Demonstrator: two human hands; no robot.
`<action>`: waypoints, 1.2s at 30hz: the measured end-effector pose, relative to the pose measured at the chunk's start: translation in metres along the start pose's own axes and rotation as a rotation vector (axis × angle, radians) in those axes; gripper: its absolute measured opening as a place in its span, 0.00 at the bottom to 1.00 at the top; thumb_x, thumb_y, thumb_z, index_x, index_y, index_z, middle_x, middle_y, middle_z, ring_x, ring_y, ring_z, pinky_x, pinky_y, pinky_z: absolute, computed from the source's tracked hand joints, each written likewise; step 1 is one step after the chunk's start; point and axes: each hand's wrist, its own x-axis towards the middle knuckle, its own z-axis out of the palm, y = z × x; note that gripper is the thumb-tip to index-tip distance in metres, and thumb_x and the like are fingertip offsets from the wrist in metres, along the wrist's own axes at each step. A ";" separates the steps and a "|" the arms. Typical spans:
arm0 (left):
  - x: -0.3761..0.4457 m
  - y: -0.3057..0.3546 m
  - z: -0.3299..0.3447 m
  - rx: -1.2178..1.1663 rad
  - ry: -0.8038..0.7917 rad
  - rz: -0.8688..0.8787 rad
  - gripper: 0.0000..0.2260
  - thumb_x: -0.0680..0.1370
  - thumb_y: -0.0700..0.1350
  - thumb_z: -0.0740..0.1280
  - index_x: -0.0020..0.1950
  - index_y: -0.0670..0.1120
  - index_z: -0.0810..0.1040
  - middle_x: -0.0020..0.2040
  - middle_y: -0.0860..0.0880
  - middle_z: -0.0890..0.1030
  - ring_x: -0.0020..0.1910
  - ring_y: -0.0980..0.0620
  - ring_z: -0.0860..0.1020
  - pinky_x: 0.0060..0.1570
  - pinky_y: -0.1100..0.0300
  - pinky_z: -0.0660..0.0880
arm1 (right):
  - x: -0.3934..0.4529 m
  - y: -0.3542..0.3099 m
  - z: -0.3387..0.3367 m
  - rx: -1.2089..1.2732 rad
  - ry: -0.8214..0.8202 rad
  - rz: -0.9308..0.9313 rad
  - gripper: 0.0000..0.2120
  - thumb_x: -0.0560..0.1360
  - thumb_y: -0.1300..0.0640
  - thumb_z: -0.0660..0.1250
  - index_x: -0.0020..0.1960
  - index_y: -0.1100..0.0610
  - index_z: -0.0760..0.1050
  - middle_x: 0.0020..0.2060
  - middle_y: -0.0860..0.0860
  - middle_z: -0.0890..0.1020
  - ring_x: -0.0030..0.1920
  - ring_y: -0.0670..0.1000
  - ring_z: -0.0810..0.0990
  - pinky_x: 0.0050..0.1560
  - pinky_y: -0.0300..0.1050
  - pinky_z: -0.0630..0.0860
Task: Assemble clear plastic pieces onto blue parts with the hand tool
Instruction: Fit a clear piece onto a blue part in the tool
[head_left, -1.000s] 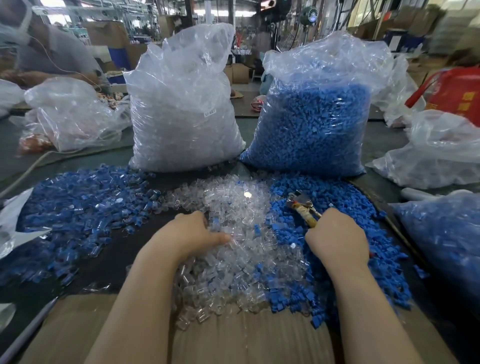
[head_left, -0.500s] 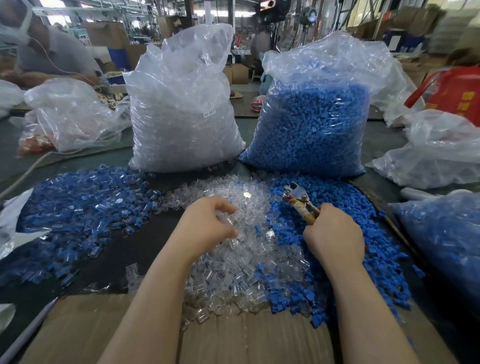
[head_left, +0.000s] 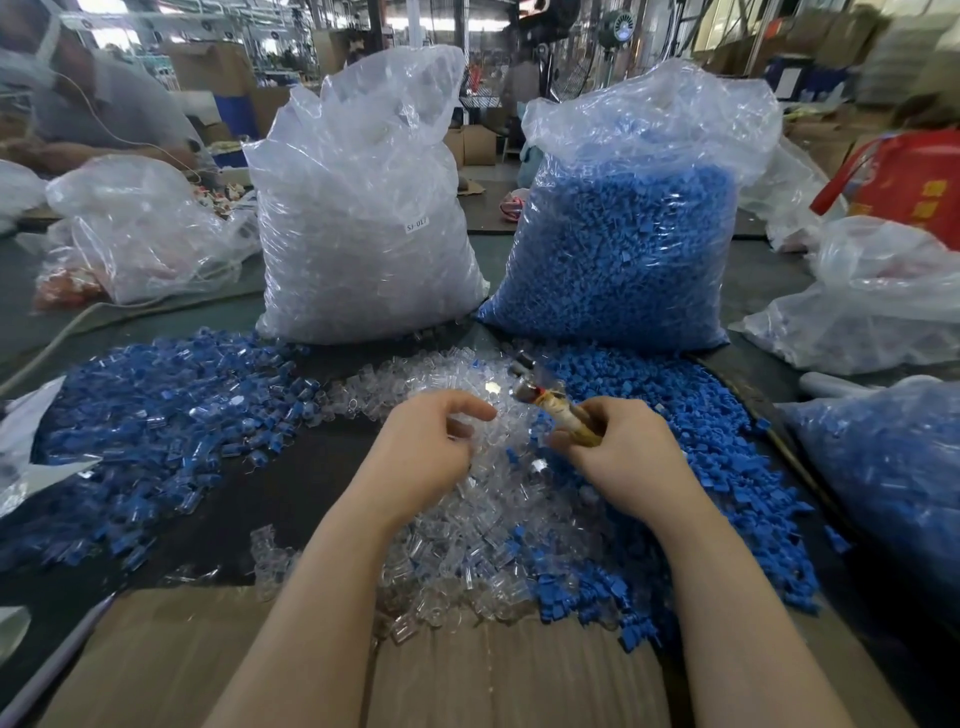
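Clear plastic pieces (head_left: 467, 499) lie in a loose heap at the centre of the work surface, directly under and between both hands. Loose blue parts (head_left: 691, 441) form a second heap touching the clear heap on its right side. A third pile of joined blue-and-clear units (head_left: 156, 415) lies well apart to the left.

The left hand (head_left: 421, 447) hovers over the clear heap with fingers curled inward toward the thumb. Whether it pinches a clear piece cannot be told, since the pieces are transparent and the fingertips are blurred.

The right hand (head_left: 623, 452) grips the hand tool (head_left: 550, 405) by its yellowish handle. The tool's long axis runs from the right palm up and to the left, so the metal head points toward the left hand's fingertips. Motion blur hides how the head stands.

Judgement: the coming move turns on the near gap between the tool head and the left fingertips. The left hand is nearer the clear heap; the right hand is nearer the blue parts.
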 end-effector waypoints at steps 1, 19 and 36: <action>0.000 0.000 0.000 0.005 0.018 0.010 0.19 0.77 0.33 0.64 0.56 0.56 0.81 0.49 0.52 0.80 0.34 0.48 0.81 0.28 0.63 0.75 | 0.000 -0.002 0.002 -0.062 -0.017 -0.011 0.10 0.74 0.46 0.71 0.39 0.50 0.74 0.32 0.46 0.78 0.34 0.47 0.77 0.30 0.43 0.68; 0.002 -0.004 0.006 -0.107 0.164 0.026 0.14 0.74 0.34 0.71 0.52 0.52 0.84 0.46 0.55 0.84 0.36 0.61 0.81 0.29 0.70 0.72 | 0.005 -0.003 0.009 -0.297 -0.045 0.002 0.07 0.70 0.49 0.70 0.41 0.50 0.73 0.34 0.46 0.77 0.35 0.48 0.75 0.34 0.44 0.74; -0.002 0.005 0.011 -0.043 0.195 0.018 0.08 0.76 0.42 0.71 0.50 0.55 0.82 0.43 0.56 0.81 0.33 0.63 0.78 0.29 0.73 0.69 | -0.004 -0.011 0.007 0.391 0.118 0.007 0.04 0.75 0.57 0.71 0.47 0.48 0.79 0.37 0.45 0.82 0.39 0.48 0.80 0.45 0.53 0.80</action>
